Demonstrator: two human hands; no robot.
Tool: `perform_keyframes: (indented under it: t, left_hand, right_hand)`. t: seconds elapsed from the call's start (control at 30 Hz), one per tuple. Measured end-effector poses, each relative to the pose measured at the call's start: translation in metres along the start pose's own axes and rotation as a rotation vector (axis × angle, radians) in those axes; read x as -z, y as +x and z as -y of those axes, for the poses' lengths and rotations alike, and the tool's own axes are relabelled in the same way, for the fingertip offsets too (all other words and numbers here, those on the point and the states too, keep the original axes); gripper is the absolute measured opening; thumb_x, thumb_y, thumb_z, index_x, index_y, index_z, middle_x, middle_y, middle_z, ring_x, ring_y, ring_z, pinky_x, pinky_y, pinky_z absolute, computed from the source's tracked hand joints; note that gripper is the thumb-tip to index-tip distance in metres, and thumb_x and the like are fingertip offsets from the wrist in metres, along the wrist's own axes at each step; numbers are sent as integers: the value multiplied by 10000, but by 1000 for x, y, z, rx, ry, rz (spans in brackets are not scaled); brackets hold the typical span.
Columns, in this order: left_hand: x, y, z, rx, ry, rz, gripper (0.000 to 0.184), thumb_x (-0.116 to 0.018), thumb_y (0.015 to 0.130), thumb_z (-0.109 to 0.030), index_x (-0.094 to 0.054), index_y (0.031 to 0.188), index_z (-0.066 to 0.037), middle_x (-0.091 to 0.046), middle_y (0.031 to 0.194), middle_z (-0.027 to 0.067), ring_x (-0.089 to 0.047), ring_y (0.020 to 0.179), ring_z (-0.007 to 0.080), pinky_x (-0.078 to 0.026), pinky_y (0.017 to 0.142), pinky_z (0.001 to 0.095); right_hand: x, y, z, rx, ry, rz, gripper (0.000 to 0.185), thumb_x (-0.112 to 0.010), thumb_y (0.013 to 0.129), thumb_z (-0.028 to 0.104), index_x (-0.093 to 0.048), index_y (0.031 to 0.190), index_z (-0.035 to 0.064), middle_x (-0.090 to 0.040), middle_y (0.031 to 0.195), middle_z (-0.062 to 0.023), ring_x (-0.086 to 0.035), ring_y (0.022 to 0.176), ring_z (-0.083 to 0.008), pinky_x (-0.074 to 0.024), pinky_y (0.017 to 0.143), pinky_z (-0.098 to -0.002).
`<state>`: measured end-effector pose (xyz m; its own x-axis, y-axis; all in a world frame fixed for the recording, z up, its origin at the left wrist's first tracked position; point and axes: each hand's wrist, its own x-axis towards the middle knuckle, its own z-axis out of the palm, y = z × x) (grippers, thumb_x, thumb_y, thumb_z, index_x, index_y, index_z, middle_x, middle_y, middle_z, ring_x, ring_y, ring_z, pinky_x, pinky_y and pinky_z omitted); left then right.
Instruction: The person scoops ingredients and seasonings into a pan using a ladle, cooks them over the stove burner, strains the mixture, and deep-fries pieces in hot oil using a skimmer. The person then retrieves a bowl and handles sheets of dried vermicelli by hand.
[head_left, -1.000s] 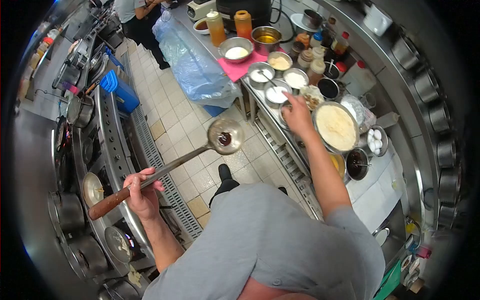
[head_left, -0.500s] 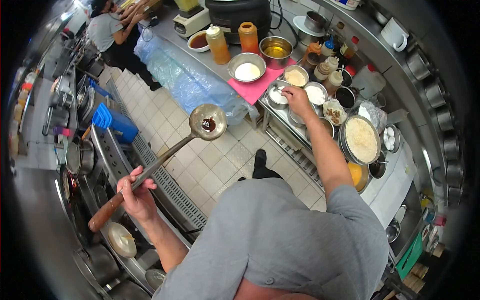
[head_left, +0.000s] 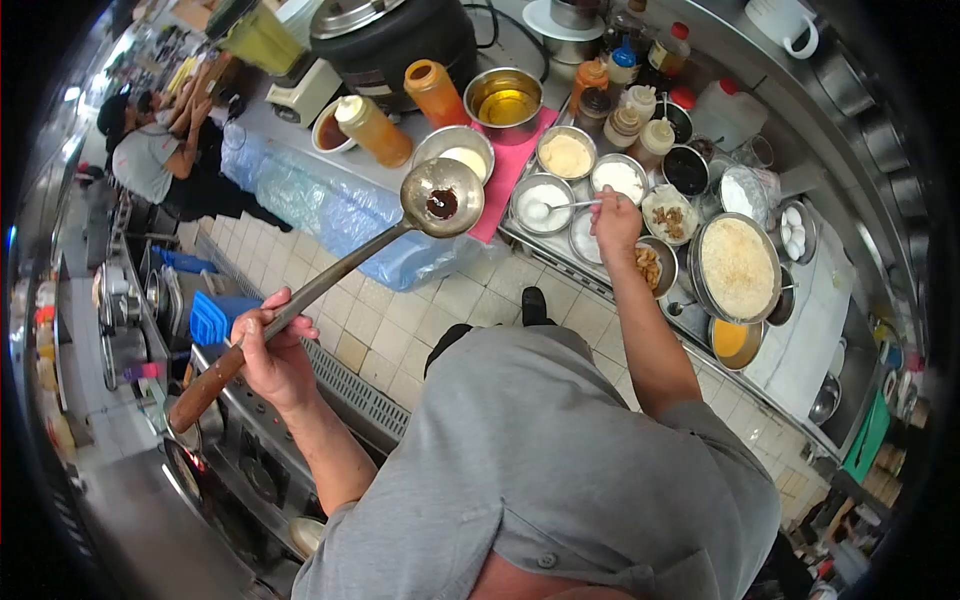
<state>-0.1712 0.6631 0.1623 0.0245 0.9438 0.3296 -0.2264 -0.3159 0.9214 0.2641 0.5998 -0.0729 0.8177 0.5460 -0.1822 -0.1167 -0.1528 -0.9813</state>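
Observation:
My left hand (head_left: 272,350) is wrapped around the long handle of a metal ladle (head_left: 345,265) with a wooden grip. A little dark sauce (head_left: 441,203) lies in the ladle's bowl, which overlaps a bowl of pale liquid (head_left: 466,158) in view. My right hand (head_left: 616,226) pinches the handle of a small spoon (head_left: 577,205). The spoon's tip rests in a steel bowl of white powder (head_left: 533,222). Close around that hand are another bowl of white powder (head_left: 618,180), a bowl of brown pieces (head_left: 650,265) and a bowl of chopped bits (head_left: 670,215).
Squeeze bottles (head_left: 375,132), a steel pot of yellow oil (head_left: 505,103) and a black soup warmer (head_left: 390,50) stand on the counter ahead. A large bowl of crumbs (head_left: 738,265) sits at right. The stove (head_left: 255,450) is at left. Another person (head_left: 150,160) works at far left.
The camera view has shifted. My right hand has drawn back to the right of the powder bowl, showing more of the spoon. The ladle's bowl has moved slightly right and up in view.

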Motion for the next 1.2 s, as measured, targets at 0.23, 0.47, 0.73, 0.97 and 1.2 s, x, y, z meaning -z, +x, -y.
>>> perform_keyframes:
  t: [0.23, 0.47, 0.73, 0.97, 1.2]
  left_hand:
    - [-39, 67, 50, 113, -49, 212, 267, -517, 1002, -206, -570, 987, 56, -659, 1051, 331, -686, 627, 264, -609, 549, 350]
    - [-78, 114, 80, 279, -151, 428, 230, -533, 1008, -197, -560, 1042, 29, -650, 1073, 306, -684, 694, 259, -616, 564, 367]
    - [-57, 154, 66, 210, -103, 469, 260, -478, 1026, -217, -554, 1035, 31, -641, 1089, 317, -690, 687, 255, -616, 559, 345]
    - [-42, 176, 69, 148, -92, 429, 271, -469, 1037, -222, -557, 1020, 33, -653, 1089, 314, -697, 682, 240, -614, 573, 326]
    - [-57, 187, 79, 158, -92, 432, 263, -465, 1042, -223, -557, 1015, 22, -650, 1088, 304, -693, 675, 243, -608, 567, 320]
  right_hand:
    - [21, -16, 46, -96, 346, -135, 304, -561, 1032, 270, -644, 976, -17, -608, 698, -63, -504, 502, -100, -430, 422, -256]
    - [-18, -13, 62, 500, -36, -232, 231, -541, 1013, 162, -677, 1003, -24, -707, 837, -104, -663, 703, -162, -540, 664, -300]
    - [-49, 77, 1, 247, -394, -188, 285, -590, 967, 250, -693, 961, -16, -712, 805, -184, -695, 767, -327, -537, 743, -409]
    - [-35, 92, -16, 19, -276, -258, 310, -587, 980, 269, -710, 897, -4, -705, 706, -117, -675, 637, -216, -529, 665, -360]
    - [-34, 68, 19, -98, -108, -158, 261, -599, 990, 209, -694, 925, -26, -688, 699, -64, -627, 571, -136, -508, 554, -290]
